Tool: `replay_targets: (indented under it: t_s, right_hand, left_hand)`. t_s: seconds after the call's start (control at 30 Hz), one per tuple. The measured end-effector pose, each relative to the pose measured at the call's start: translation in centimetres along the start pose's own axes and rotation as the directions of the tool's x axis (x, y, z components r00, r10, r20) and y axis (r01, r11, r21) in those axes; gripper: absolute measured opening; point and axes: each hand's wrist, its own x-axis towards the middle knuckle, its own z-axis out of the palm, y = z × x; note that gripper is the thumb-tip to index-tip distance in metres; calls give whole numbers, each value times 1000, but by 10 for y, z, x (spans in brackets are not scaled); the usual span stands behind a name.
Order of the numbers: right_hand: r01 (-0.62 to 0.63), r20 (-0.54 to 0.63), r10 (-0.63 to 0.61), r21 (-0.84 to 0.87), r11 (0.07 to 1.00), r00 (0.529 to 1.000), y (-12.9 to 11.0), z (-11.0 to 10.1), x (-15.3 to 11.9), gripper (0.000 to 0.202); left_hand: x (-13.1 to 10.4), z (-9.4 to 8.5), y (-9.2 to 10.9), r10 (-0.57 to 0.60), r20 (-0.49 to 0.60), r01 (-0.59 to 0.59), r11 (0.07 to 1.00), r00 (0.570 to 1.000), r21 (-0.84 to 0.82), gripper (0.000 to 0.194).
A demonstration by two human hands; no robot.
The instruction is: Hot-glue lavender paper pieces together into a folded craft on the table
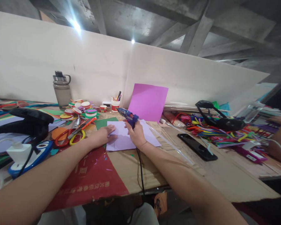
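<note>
Holding a blue glue gun, the right hand appears in the head view with its grip closed around the tool's handle, above a lavender sheet near the middle of the cardboard-covered tabletop. The gun's nozzle points away and toward the left, and a black cord hangs from it past the front edge. The left hand lies on the sheet's left side, its grip apart, thumb and fingers spread over the paper. Beside the left forearm are red-handled scissors and a yellow handle loop; a red printed panel lies under that arm. Behind the gun, a purple sheet leans against a white board. To the right of the lavender paper lie a clear strip and a black phone, with colorful fuzzy sticks beyond. At far right, another person's arm reaches into view.
</note>
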Motion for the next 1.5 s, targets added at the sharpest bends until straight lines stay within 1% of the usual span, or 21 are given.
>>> replay_targets:
  t_s: [0.03, 0.13, 0.23, 0.37, 0.47, 0.57, 0.67, 0.73, 0.8, 0.9, 0.97, 1.13, 1.23, 1.3, 1.4, 1.5]
  right_hand:
    - [-25, -5, 25, 28, 999, 1000, 1, 1, 0, 35]
    - [-92, 6, 92, 78, 993, 996, 4, 1, 1, 37]
    - [-118, 32, 116, 66, 991, 993, 7, 0, 1, 38]
    - [-150, 45, 148, 45, 988, 988, 9, -2, 1, 36]
    - [-162, 64, 160, 33, 986, 985, 9, -2, 1, 33]
    - [-177, 74, 174, 32, 984, 982, 9, -1, 1, 31]
    - [-200, 70, 197, 41, 979, 978, 9, 0, 2, 29]
    - [-209, 66, 205, 51, 977, 977, 9, 0, 2, 28]
    - [-204, 65, 200, 58, 977, 978, 10, 0, 2, 29]
    - [-190, 73, 186, 52, 981, 980, 10, -1, 1, 29]
    - [-194, 68, 191, 48, 980, 979, 11, -1, 1, 28]
    - [-214, 66, 211, 46, 976, 975, 13, 0, 2, 28]
    - [-215, 71, 212, 38, 976, 975, 14, 0, 3, 30]
    - [-218, 77, 215, 32, 976, 974, 15, 0, 3, 30]
    - [-218, 62, 215, 40, 975, 975, 16, 1, 4, 29]
    - [-214, 20, 214, 18, 977, 977, 17, 1, 5, 27]
  left_hand:
    - [0, -3, 1, 2, -19, -2, 1000, 1000, 0, 50]
    - [-1, -13, 6, 15, -84, -15, 1000, 996, 10, 35]
    - [-2, -22, 7, 46, -24, -47, 999, 999, -14, 29]
    - [-4, -32, 1, 131, 73, -126, 989, 989, -80, 32]
    - [-7, -40, -5, 192, 183, -157, 969, 964, -189, 42]
    - [-11, -45, -9, 254, 257, -185, 947, 932, -264, 63]
    - [-13, -43, -9, 259, 325, -180, 951, 910, -253, 85]
    - [-14, -41, -9, 255, 341, -182, 955, 905, -233, 90]
    - [-14, -40, -8, 264, 324, -193, 953, 908, -235, 83]
    - [-13, -41, -7, 270, 283, -200, 946, 920, -253, 63]
    - [-13, -43, -6, 259, 265, -190, 946, 929, -261, 54]
    - [-11, -47, -3, 238, 273, -154, 942, 932, -298, 43]
    - [-9, -45, -3, 230, 246, -161, 949, 942, -272, 39]
    - [-7, -41, -6, 216, 187, -171, 958, 958, -229, 34]
    - [-5, -28, -13, 196, 75, -181, 968, 978, -172, 32]
    - [-2, -15, -21, 162, 25, -156, 975, 987, -160, 34]
